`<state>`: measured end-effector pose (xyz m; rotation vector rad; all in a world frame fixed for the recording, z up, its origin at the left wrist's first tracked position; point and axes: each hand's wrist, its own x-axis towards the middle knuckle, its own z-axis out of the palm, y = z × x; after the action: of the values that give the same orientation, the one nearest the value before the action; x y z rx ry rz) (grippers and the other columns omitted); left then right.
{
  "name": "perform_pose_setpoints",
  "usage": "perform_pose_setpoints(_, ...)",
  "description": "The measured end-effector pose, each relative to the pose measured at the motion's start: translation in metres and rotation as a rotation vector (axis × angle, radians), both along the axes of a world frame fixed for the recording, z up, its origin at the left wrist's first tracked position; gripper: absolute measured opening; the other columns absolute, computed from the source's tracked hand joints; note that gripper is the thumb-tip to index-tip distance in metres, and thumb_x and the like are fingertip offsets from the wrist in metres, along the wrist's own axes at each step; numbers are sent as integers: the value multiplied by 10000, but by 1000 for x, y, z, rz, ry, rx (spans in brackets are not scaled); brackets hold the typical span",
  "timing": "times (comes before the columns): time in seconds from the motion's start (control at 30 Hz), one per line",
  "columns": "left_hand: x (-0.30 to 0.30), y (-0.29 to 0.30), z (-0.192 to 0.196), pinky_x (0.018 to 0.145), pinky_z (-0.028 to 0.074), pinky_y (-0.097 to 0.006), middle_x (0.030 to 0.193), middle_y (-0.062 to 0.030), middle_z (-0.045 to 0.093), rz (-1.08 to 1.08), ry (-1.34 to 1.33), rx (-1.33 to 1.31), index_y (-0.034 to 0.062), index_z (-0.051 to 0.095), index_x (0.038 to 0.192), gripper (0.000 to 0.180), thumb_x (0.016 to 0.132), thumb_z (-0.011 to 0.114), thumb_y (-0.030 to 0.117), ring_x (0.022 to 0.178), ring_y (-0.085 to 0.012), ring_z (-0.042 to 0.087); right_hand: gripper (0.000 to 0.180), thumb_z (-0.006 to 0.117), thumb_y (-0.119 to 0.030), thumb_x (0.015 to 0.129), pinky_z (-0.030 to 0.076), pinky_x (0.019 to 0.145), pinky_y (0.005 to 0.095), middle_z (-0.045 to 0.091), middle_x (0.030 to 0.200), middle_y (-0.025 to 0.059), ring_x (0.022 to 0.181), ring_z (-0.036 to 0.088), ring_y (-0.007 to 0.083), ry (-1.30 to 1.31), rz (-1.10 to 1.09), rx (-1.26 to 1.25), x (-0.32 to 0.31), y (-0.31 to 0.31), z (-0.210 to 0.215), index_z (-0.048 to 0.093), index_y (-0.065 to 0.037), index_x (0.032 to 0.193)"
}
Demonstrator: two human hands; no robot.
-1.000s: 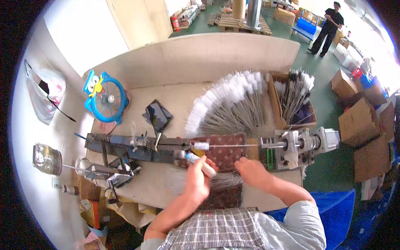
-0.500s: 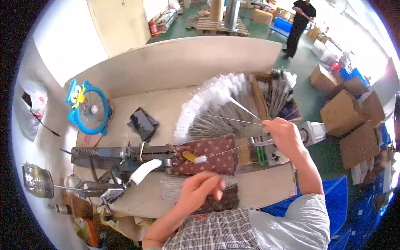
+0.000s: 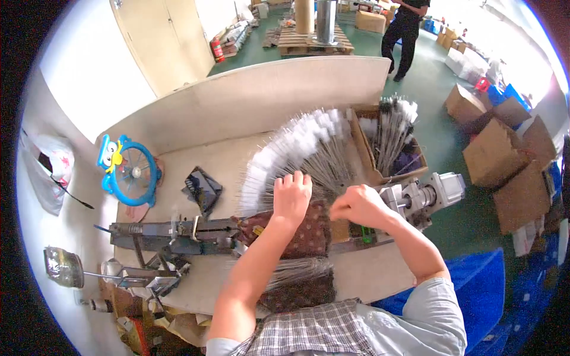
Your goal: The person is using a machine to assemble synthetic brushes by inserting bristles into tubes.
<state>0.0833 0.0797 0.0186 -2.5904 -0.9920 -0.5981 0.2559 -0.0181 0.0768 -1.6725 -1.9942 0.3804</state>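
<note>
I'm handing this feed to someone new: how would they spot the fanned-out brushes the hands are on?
Start at the pale workbench with its upright back board. On its right half, above the long metal machine, lies the fan of brushes, under the left hand and beside the right hand. Unlike the brushes heaped in the cardboard box to the right, these spread flat in an arc, white tips outward.

Left hand (image 3: 292, 199) spread, right hand (image 3: 356, 204) curled
</note>
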Motion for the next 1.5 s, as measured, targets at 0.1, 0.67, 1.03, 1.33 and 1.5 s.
perform_pose_setpoints(0.1,-12,-13,7,688,487,-368,951,-84,619,-44,-133,-149,99,611,1011,281,750,661,189,774,-243,613,179,674,-338,707,481,652,381,598,654,89,722,589,269,-18,93,-155,4,4,8,708,-171,765)
perform_pose_setpoints(0.67,-190,-88,-27,551,451,-381,609,-48,551,363,-2142,-1975,70,633,736,530,881,441,542,594,-221,554,77,632,-186,659,472,681,357,604,718,10,813,540,233,24,281,141,-158,71,-31,623,-110,652)
perform_pose_setpoints(1.03,-150,-78,-24,564,464,-249,633,-61,627,470,-815,-1297,-28,657,686,363,767,687,325,574,-104,573,81,626,-191,684,464,679,322,577,703,0,775,533,215,-70,306,168,-158,68,-26,616,-116,655)
perform_pose_setpoints(1.33,-113,-92,-43,585,497,-304,788,-99,612,141,-1667,-1410,0,539,1009,206,808,570,35,631,-182,604,72,569,-113,738,498,586,383,581,739,82,680,605,281,102,348,155,-106,9,-36,589,-83,800)
perform_pose_setpoints(1.5,-129,-80,-41,489,458,-284,646,-80,577,391,-930,-1121,11,511,834,172,741,639,78,537,-156,570,203,621,-216,766,506,588,407,581,794,113,703,620,301,175,180,191,-139,26,-79,566,-59,883)
